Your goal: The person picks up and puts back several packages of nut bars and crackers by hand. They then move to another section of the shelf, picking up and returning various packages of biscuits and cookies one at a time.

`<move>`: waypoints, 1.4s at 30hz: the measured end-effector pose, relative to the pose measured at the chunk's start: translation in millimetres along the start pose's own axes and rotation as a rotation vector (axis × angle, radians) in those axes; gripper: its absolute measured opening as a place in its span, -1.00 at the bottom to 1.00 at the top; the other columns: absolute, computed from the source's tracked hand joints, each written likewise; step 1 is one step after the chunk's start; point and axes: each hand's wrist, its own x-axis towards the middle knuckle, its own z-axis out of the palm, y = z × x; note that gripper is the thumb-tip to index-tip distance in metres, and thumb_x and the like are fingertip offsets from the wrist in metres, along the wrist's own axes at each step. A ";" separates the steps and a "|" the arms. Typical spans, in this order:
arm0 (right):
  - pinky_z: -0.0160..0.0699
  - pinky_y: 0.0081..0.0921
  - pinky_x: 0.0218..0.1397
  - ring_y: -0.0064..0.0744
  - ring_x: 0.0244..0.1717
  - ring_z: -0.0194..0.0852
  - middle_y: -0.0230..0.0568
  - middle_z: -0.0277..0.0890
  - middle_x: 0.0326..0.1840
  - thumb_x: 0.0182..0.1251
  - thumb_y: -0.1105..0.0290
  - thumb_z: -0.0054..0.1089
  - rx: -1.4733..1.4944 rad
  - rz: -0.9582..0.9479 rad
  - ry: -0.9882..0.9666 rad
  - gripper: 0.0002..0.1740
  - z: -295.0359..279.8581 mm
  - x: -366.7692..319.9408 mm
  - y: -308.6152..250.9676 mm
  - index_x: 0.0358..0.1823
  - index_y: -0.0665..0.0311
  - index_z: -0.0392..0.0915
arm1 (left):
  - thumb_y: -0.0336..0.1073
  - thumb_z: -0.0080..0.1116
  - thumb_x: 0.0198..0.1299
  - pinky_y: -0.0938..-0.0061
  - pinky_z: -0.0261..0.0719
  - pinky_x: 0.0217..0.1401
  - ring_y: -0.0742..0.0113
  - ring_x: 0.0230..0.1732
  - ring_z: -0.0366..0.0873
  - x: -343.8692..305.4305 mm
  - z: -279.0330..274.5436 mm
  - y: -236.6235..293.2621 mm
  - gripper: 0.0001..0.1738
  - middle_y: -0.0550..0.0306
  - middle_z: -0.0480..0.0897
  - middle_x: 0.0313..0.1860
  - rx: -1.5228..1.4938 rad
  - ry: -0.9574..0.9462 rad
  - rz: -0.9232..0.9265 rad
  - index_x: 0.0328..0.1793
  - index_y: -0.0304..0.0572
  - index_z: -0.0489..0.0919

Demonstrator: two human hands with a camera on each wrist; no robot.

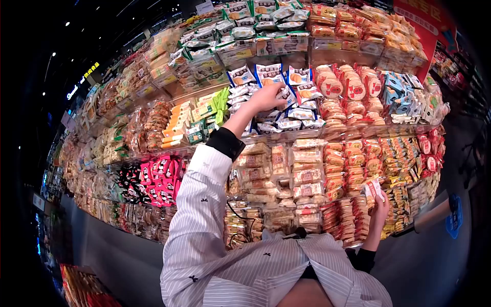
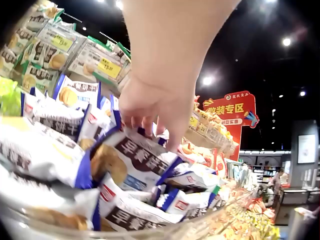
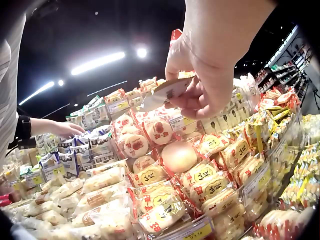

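Note:
My left hand reaches into a bin of white-and-blue biscuit packets. Its fingers are bent over the top edge of one biscuit packet, pinching it among the others, with the fingertips partly hidden behind the wrapper. More biscuit packets stand upright just behind this hand. Low on the right, my right hand holds a small white snack packet with red print between thumb and fingers. This packet is up above the bagged round cakes.
Stepped shelves of wrapped snacks curve around me. Green-edged packets fill the tier above, and red-and-clear cake bags stand to the right of the biscuit bin. Pink packets lie lower left. A red sign rises behind the display.

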 end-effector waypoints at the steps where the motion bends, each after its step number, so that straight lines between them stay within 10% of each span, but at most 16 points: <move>1: 0.23 -0.79 -0.44 -0.74 -0.43 0.33 -0.38 0.50 -0.26 0.16 0.44 0.10 0.017 0.001 0.036 -0.67 0.2 -0.1 -1.9 -0.02 0.32 0.44 | -0.12 0.23 -0.05 0.34 0.47 -0.05 0.06 -0.11 0.54 -0.4 6.9 3.7 -0.42 -0.08 0.57 -0.12 0.013 0.043 0.036 0.10 -0.20 0.38; 5: -0.04 -0.81 -0.67 -0.88 -0.63 0.06 -0.46 0.50 -0.37 0.17 0.46 0.09 0.068 -0.090 0.050 -0.72 -3.8 -3.8 -8.7 -0.06 0.30 0.45 | -0.21 0.21 -0.03 0.31 0.47 -0.05 0.02 -0.11 0.54 3.4 9.3 2.3 -0.51 -0.07 0.58 -0.15 -0.341 0.130 -0.113 0.06 -0.11 0.40; 11: 0.33 -0.76 -0.41 -0.68 -0.36 0.45 -0.33 0.52 -0.26 0.20 0.46 0.09 0.156 -0.121 0.247 -0.66 -54.5 3.6 -5.5 0.02 0.32 0.38 | -0.39 0.05 0.15 0.57 0.49 -0.34 0.46 -0.31 0.49 2.9 -40.2 -42.7 -0.64 0.10 0.55 -0.16 -0.458 0.453 -0.087 0.10 -0.23 0.39; 12: 0.28 -0.77 -0.45 -0.72 -0.42 0.40 -0.38 0.50 -0.30 0.20 0.45 0.09 0.110 -0.108 0.261 -0.66 -67.7 7.0 -3.1 0.03 0.31 0.38 | -0.33 0.08 0.07 0.35 0.43 0.02 0.06 -0.01 0.51 -1.9 -50.4 -49.9 -0.63 -0.09 0.57 -0.11 -0.442 0.491 -0.108 0.04 -0.18 0.43; 13: 0.22 -0.77 -0.49 -0.75 -0.47 0.34 -0.43 0.49 -0.34 0.20 0.45 0.10 0.066 -0.095 0.276 -0.65 -80.8 10.3 -1.0 0.03 0.30 0.38 | -0.34 0.08 0.05 0.31 0.43 0.02 0.00 -0.01 0.50 -5.8 -58.0 -58.7 -0.63 -0.10 0.57 -0.09 -0.400 0.496 -0.119 0.04 -0.19 0.43; 15: 0.17 -0.78 -0.51 -0.78 -0.51 0.27 -0.47 0.45 -0.38 0.20 0.44 0.10 0.087 -0.102 0.320 -0.65 -68.6 3.4 -13.3 0.03 0.29 0.38 | -0.39 0.02 0.17 0.58 0.47 -0.44 0.50 -0.40 0.49 -11.7 -64.7 -85.8 -0.66 0.12 0.56 -0.30 -0.009 0.487 -0.033 0.10 -0.21 0.40; 17: 0.11 -0.78 -0.54 -0.80 -0.55 0.21 -0.51 0.42 -0.43 0.20 0.44 0.10 0.108 -0.112 0.369 -0.66 -66.1 1.1 -17.5 0.03 0.27 0.38 | -0.40 0.03 0.17 0.57 0.46 -0.45 0.51 -0.45 0.48 -21.8 -79.5 -77.7 -0.68 0.18 0.51 -0.44 -0.401 0.140 -0.382 0.08 -0.22 0.41; 22: 0.07 -0.78 -0.58 -0.82 -0.60 0.09 -0.57 0.36 -0.46 0.21 0.40 0.10 0.112 -0.097 0.310 -0.64 -61.2 11.9 -0.9 0.06 0.23 0.40 | -0.41 0.05 0.14 0.57 0.44 -0.49 0.54 -0.55 0.42 -20.1 -63.2 -109.7 -0.66 0.23 0.52 -0.49 -0.443 0.171 -0.214 0.08 -0.24 0.47; 26: 0.08 -0.80 -0.57 -0.82 -0.60 0.11 -0.57 0.38 -0.45 0.20 0.40 0.10 0.094 -0.088 0.255 -0.66 -42.7 7.6 -1.6 0.03 0.22 0.42 | -0.34 0.16 -0.01 0.27 0.24 0.15 0.05 0.09 0.28 -24.1 -52.4 -102.0 -0.59 0.11 0.47 -0.04 0.124 0.336 -0.098 0.06 0.07 0.53; 31: 0.11 -0.79 -0.53 -0.81 -0.57 0.14 -0.54 0.39 -0.43 0.19 0.38 0.12 0.132 -0.102 0.295 -0.61 -59.0 18.5 8.2 0.06 0.26 0.39 | -0.36 0.14 0.01 0.28 0.29 0.13 0.05 0.08 0.31 -20.4 -46.3 -71.2 -0.65 0.10 0.44 0.01 0.234 0.578 0.109 0.00 -0.08 0.49; 35: 0.05 -0.77 -0.55 -0.78 -0.57 0.16 -0.51 0.37 -0.44 0.18 0.38 0.13 0.101 -0.103 0.329 -0.56 -65.4 12.7 -2.1 0.11 0.26 0.34 | -0.23 0.14 0.07 0.34 0.38 0.00 0.11 -0.07 0.44 -21.7 -56.7 -21.5 -0.75 0.08 0.51 -0.19 0.006 0.125 0.144 -0.14 -0.16 0.51; 42: 0.06 -0.79 -0.51 -0.79 -0.54 0.16 -0.52 0.40 -0.40 0.19 0.40 0.12 0.107 -0.074 0.379 -0.62 -66.7 4.0 -5.3 0.06 0.25 0.38 | -0.16 0.22 -0.05 0.29 0.40 0.04 0.11 0.03 0.39 -51.2 -35.9 -12.5 -0.64 0.14 0.47 -0.06 0.118 -0.078 0.321 -0.11 -0.05 0.49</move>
